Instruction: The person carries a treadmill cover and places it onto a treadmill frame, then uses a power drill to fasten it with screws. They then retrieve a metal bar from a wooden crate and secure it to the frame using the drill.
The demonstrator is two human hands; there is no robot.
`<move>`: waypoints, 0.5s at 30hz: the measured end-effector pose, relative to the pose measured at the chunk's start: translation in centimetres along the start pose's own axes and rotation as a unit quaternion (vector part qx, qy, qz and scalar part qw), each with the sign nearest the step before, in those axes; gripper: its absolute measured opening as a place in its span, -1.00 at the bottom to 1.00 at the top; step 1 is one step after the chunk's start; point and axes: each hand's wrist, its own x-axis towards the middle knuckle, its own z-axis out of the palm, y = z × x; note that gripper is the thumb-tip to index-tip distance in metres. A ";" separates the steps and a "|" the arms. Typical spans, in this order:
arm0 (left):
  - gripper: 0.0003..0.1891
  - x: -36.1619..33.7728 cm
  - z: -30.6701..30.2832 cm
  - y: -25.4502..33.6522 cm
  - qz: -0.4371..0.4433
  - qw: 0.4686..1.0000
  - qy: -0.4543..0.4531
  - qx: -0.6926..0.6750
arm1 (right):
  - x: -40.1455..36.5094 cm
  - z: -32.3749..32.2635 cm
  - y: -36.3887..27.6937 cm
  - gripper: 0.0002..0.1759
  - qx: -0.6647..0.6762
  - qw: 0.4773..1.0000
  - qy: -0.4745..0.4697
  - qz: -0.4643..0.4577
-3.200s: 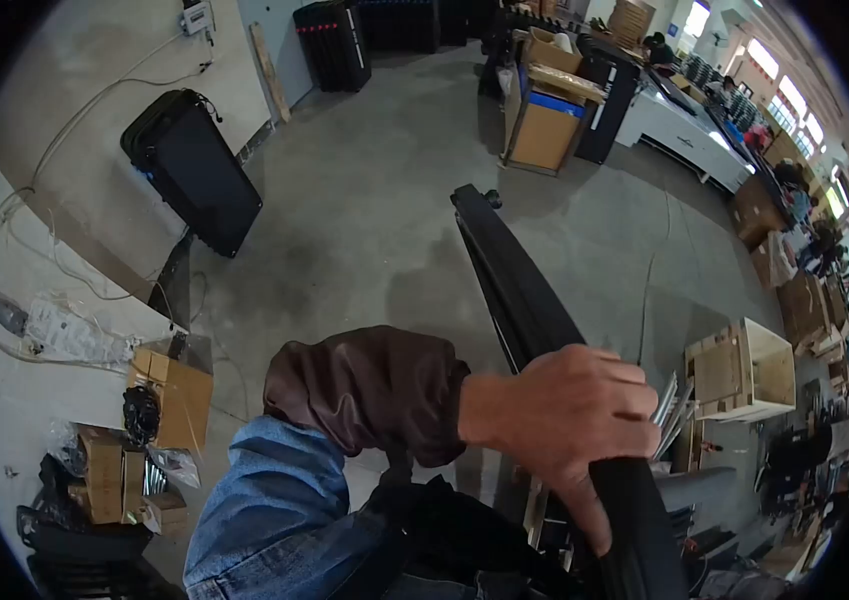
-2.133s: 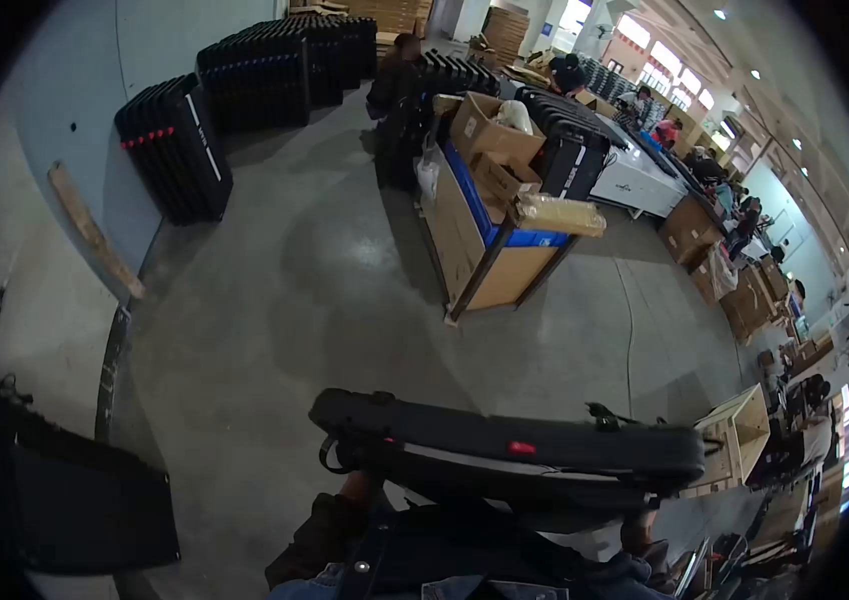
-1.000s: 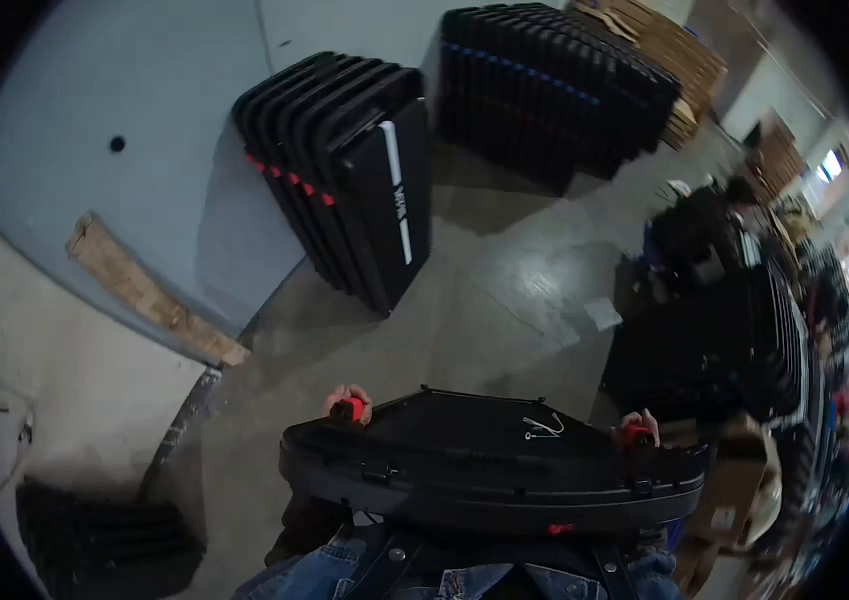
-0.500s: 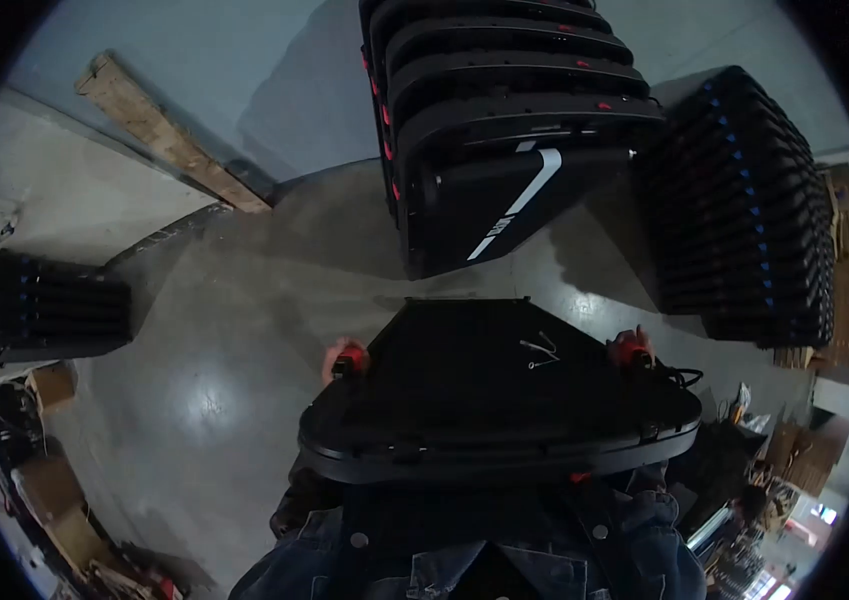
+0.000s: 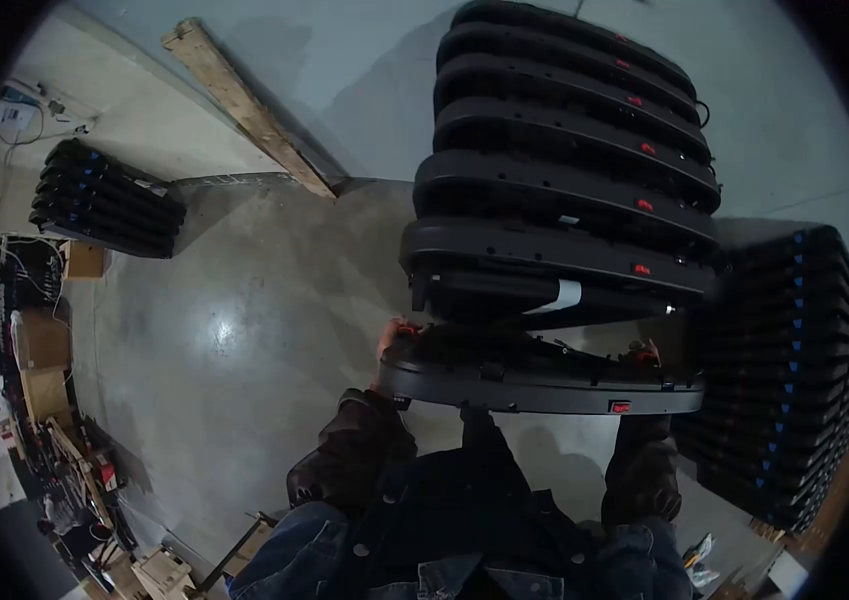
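Note:
A large black panel [image 5: 544,393] with a thick rounded edge and a small red part on its rim is held up in front of my body. My left hand [image 5: 389,340] is closed round its left side at a red grip. On the opposite side my right hand [image 5: 648,352] is closed at another red grip, its fingers partly hidden. Small light-coloured metal pieces [image 5: 566,349] show dimly on the panel's dark upper face. Directly beyond it stands a row of similar black panels [image 5: 554,245] with red parts; the nearest carries a pale stripe [image 5: 566,294].
A tall stack of black units with blue marks [image 5: 779,370] stands close on my right. A smaller black stack [image 5: 109,200] is at the far left. A wooden beam [image 5: 244,110] leans by the wall. Boxes [image 5: 42,340] line the left side of the concrete floor [image 5: 244,270].
The held panel has moved forward, close to the row of panels, and now shows mostly its edge rather than its flat face. Both hands have kept their hold. My view has turned.

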 end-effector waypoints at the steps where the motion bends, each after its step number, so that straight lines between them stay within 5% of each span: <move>1: -0.68 0.9 0.4 1.0 -0.107 0.992 0.014 -0.062 | 1.8 0.4 -0.4 -0.50 -0.015 1.000 -0.002 -0.006; 6: -0.70 2.8 -1.6 -3.8 -0.322 0.917 0.059 -0.228 | 8.5 2.0 -2.6 -0.50 -0.139 0.990 0.017 -0.027; 7: -0.69 3.4 -1.3 -2.7 -0.153 0.986 0.060 0.001 | 9.2 2.5 -2.7 -0.51 -0.166 0.985 0.024 -0.027; 8: -0.67 3.5 -1.4 -1.5 0.025 0.971 0.058 0.232 | 9.2 2.5 -2.5 -0.51 -0.196 0.979 0.036 -0.030; 9: -0.67 2.2 -2.2 -1.2 0.024 0.973 0.056 0.222 | 8.6 1.7 -1.8 -0.51 -0.234 0.970 0.058 -0.025; 11: -0.72 -0.5 -4.7 0.0 -0.031 0.975 0.050 0.213 | 6.0 0.2 0.4 -0.51 -0.316 0.943 0.109 -0.009; 13: -0.71 -4.2 -9.9 -2.1 -0.219 0.967 -0.030 0.127 | 1.3 -2.2 4.6 -0.51 -0.403 0.899 0.167 0.034; 15: -0.69 -8.4 -14.2 0.1 -0.306 0.950 -0.014 0.066 | -2.5 -4.3 10.9 -0.51 -0.488 0.843 0.195 0.115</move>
